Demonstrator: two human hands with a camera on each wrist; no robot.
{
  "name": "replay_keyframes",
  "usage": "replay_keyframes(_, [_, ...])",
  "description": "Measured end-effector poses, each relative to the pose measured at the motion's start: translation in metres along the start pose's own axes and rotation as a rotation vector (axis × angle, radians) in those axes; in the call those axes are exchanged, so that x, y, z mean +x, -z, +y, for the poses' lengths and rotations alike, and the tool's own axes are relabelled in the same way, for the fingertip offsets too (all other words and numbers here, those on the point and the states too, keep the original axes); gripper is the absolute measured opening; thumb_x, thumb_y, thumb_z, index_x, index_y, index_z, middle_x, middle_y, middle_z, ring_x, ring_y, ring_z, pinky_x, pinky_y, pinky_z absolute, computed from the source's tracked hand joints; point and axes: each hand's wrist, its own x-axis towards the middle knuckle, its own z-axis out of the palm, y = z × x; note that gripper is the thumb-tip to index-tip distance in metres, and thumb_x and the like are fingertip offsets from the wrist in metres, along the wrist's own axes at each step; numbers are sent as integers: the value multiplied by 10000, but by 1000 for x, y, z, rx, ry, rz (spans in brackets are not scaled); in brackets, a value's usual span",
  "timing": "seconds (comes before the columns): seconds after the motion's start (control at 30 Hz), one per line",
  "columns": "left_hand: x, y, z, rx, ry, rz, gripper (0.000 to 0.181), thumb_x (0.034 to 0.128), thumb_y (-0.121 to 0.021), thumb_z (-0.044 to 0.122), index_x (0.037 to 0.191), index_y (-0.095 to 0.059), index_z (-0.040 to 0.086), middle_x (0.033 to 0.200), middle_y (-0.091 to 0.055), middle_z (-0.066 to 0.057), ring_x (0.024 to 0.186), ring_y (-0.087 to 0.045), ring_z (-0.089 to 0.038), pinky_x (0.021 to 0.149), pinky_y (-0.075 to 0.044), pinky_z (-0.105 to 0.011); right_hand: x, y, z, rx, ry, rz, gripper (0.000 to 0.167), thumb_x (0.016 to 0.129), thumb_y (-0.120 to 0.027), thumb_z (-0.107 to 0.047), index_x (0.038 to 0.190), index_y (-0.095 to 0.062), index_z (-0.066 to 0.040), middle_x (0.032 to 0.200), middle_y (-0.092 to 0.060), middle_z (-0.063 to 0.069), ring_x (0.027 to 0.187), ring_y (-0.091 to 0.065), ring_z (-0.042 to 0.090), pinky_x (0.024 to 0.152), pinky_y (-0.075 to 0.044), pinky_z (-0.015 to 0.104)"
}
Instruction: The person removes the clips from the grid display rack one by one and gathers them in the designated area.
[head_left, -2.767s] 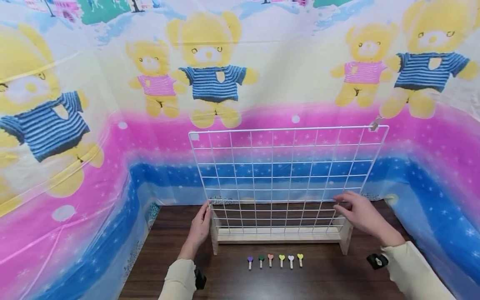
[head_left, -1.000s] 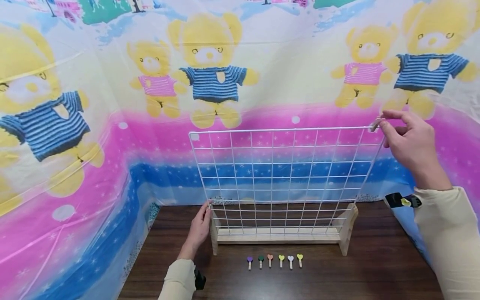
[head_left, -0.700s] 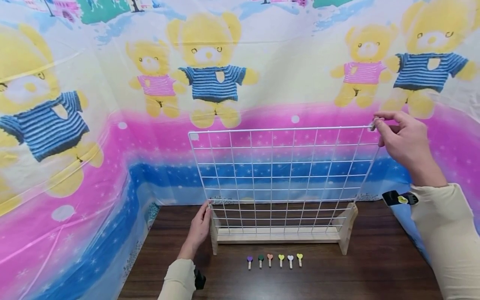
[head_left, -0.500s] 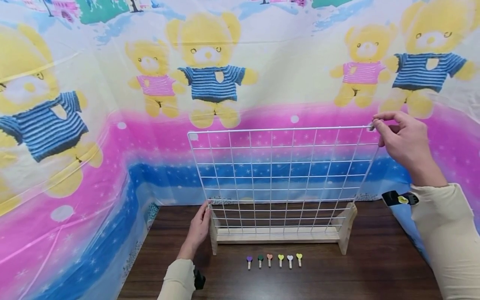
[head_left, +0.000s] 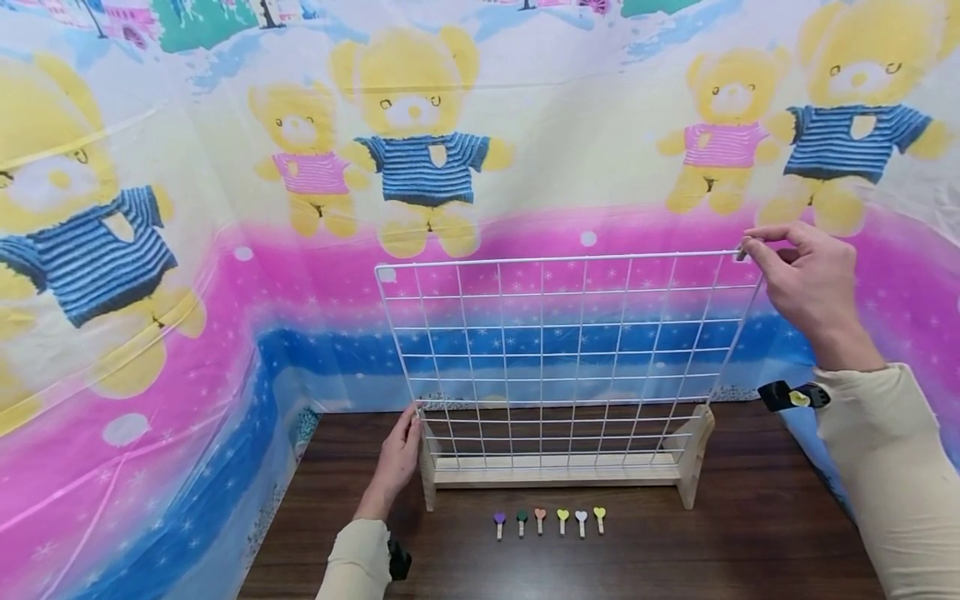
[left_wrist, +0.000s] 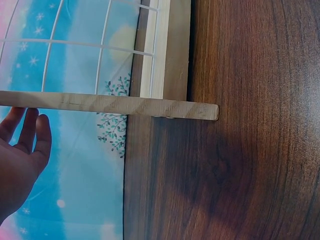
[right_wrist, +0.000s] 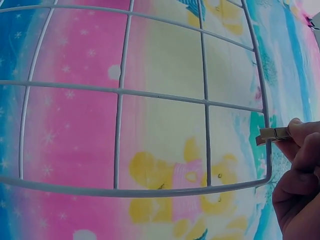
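Note:
At the top right corner of the white wire grid (head_left: 543,322), my right hand (head_left: 813,283) pinches the tail of a small wooden clothespin (right_wrist: 274,133) between thumb and finger. Its front end straddles the grid's top wire in the right wrist view. My left hand (head_left: 397,457) touches the outer face of the left wooden side piece (left_wrist: 135,106) of the stand with its fingertips; the left wrist view shows no fingers wrapped around it. The grid stands upright in the wooden stand (head_left: 555,477).
Several small clothespins with coloured hearts lie in a row before the stand, from a purple one (head_left: 500,522) to a yellow one (head_left: 599,518). The stand rests on a dark wood table (head_left: 630,554). A printed bear cloth (head_left: 570,150) hangs behind and along both sides.
My right hand has risen from the grid's lower right side to its top right corner and taken hold of the clothespin there. My left hand has stayed put.

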Motion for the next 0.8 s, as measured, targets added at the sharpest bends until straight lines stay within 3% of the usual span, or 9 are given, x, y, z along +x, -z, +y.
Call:
replay_keyframes(0.17, [0,0,2,-1,14,-11,436,1040,-374,294,1458,-370,170,1437,-388,-202,1279,-388,-377,983,-339,-568,2,2,1,26,-92,-42,324,909,-637,-306,1064,-706,-29,835,-601,-229,736,-571,-81,547,-417,103])
replay_keyframes(0.27, [1,1,2,-5,20,-12,424,1040,-376,290,1451,-378,185,1422,-406,-202,1265,-405,-369,977,-348,-565,4,4,4,77,-131,-63,321,903,-649,-297,1079,-700,-34,807,-625,-219,640,-561,-8,464,-398,135])
replay_keyframes(0.37, [1,1,1,-4,14,-13,430,1040,-370,298,1454,-372,179,1416,-412,-206,1259,-412,-367,972,-354,-562,5,5,5,162,-168,-71,277,894,-664,-278,1066,-714,-66,798,-648,-195,548,-515,50,438,-392,153])
replay_keyframes(0.57, [1,1,0,-9,10,-11,437,1042,-371,287,1463,-360,171,1444,-384,-194,1287,-382,-368,989,-337,-561,7,5,8,373,-268,-86,244,874,-683,-257,1046,-728,-91,840,-689,-90,515,-467,83,448,-396,164])
replay_keyframes(0.8, [2,1,-2,-6,1,-7,427,1043,-378,256,1455,-372,144,1446,-379,-197,1291,-377,-369,994,-328,-562,8,5,9,417,-280,-83,236,866,-692,-238,1038,-729,-80,828,-692,-76,494,-454,84,436,-383,169])
